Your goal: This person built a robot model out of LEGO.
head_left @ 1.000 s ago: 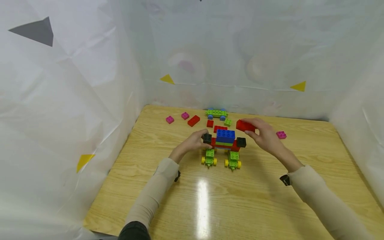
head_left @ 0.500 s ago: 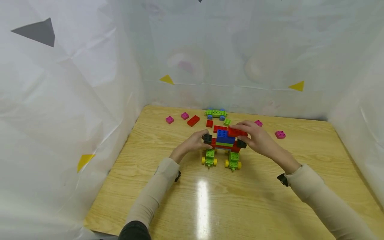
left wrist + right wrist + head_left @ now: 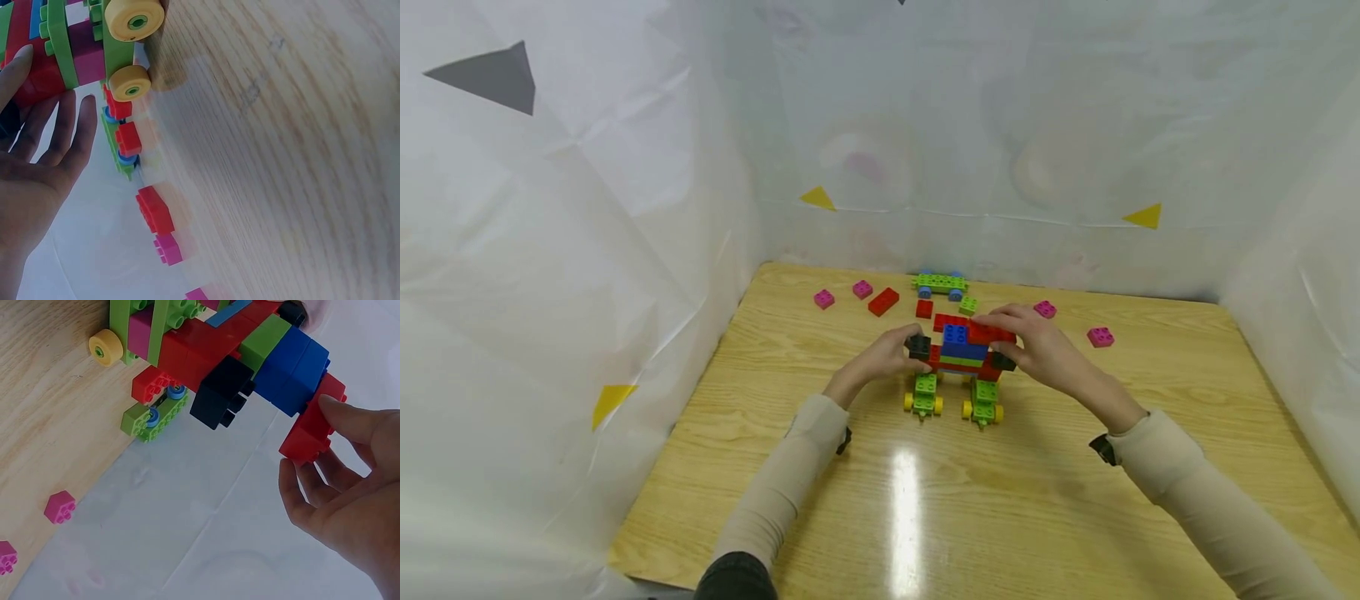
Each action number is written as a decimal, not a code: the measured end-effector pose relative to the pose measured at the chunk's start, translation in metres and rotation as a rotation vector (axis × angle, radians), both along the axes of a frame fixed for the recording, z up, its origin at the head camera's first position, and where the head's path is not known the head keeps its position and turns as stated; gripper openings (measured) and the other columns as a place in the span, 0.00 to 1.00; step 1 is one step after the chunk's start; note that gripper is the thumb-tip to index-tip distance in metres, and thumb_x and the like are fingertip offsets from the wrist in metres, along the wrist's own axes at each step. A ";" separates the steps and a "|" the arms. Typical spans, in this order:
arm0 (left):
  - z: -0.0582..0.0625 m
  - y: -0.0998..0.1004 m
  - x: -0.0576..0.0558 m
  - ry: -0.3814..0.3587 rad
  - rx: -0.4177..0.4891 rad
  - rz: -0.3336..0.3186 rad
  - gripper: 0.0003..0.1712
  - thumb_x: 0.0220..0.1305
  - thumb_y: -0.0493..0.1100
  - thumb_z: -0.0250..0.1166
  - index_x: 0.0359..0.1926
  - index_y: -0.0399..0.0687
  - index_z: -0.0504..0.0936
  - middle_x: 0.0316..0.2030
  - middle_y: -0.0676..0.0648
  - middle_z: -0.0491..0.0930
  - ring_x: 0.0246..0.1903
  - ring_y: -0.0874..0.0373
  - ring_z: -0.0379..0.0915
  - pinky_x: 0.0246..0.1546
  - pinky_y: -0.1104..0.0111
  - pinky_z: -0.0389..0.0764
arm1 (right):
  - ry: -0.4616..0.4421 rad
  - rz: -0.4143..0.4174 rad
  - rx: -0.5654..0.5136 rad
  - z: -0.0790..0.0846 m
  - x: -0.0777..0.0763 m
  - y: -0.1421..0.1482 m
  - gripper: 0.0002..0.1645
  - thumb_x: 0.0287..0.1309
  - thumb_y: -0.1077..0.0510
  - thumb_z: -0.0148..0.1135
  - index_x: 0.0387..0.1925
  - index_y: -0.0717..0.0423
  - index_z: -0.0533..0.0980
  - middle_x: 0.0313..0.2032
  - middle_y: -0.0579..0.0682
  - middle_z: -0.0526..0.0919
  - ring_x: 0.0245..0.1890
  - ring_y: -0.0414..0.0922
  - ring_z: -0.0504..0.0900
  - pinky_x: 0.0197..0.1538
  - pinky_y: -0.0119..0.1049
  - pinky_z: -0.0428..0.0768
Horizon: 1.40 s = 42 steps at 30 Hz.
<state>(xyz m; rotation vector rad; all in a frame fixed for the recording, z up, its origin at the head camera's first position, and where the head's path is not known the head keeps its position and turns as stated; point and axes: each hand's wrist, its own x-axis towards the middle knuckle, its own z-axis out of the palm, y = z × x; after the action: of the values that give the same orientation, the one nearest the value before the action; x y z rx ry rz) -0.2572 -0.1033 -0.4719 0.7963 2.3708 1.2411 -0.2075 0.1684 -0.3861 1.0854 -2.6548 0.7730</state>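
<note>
A toy-brick model (image 3: 964, 361) stands on green wheeled bases with yellow wheels (image 3: 130, 82). Its red beam carries a black brick (image 3: 222, 392) at each end and blue bricks (image 3: 289, 370) in the middle. My left hand (image 3: 880, 358) holds the model's left end, thumb and fingers on either side of it. Between thumb and fingers, my right hand (image 3: 1043, 348) pinches a long red brick (image 3: 307, 434). That brick lies over the right part of the blue top, its outer end jutting past it. Whether its studs are fully pressed in, I cannot tell.
Behind the model stand a green wheeled base (image 3: 941, 284) with blue wheels, a small green brick (image 3: 968, 306) and loose red bricks (image 3: 883, 302). Pink bricks lie at the back left (image 3: 862, 289) and right (image 3: 1101, 337). White sheeting (image 3: 985, 133) encloses the wooden table (image 3: 820, 508).
My right hand has moved left and down, bringing the red brick from beside the model onto the blue top. This uncovers a pink brick behind it. My left hand stays in place.
</note>
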 end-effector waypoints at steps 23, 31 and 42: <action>-0.003 0.001 0.000 -0.018 0.011 0.018 0.18 0.58 0.40 0.71 0.41 0.45 0.70 0.34 0.46 0.74 0.33 0.51 0.68 0.30 0.68 0.71 | -0.046 -0.057 0.009 0.005 -0.005 -0.007 0.22 0.56 0.61 0.68 0.53 0.63 0.78 0.41 0.55 0.83 0.35 0.48 0.79 0.38 0.45 0.79; -0.001 -0.002 -0.001 -0.001 0.010 0.017 0.18 0.59 0.41 0.71 0.41 0.47 0.69 0.34 0.46 0.73 0.33 0.51 0.67 0.30 0.68 0.70 | -0.217 -0.031 0.061 0.020 -0.018 -0.009 0.18 0.57 0.60 0.67 0.49 0.63 0.81 0.36 0.51 0.81 0.27 0.43 0.73 0.31 0.37 0.74; -0.005 -0.001 0.000 0.034 0.001 0.007 0.18 0.58 0.43 0.71 0.40 0.47 0.69 0.35 0.48 0.73 0.34 0.54 0.67 0.32 0.68 0.71 | -0.311 -0.003 0.161 0.033 -0.031 -0.012 0.15 0.52 0.58 0.72 0.42 0.61 0.82 0.36 0.51 0.82 0.35 0.46 0.80 0.40 0.44 0.79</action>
<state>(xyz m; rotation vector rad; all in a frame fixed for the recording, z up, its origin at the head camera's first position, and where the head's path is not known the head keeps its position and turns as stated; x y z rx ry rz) -0.2570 -0.1041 -0.4769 0.8163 2.4023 1.2406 -0.2381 0.1560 -0.3531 1.0738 -3.0235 0.7972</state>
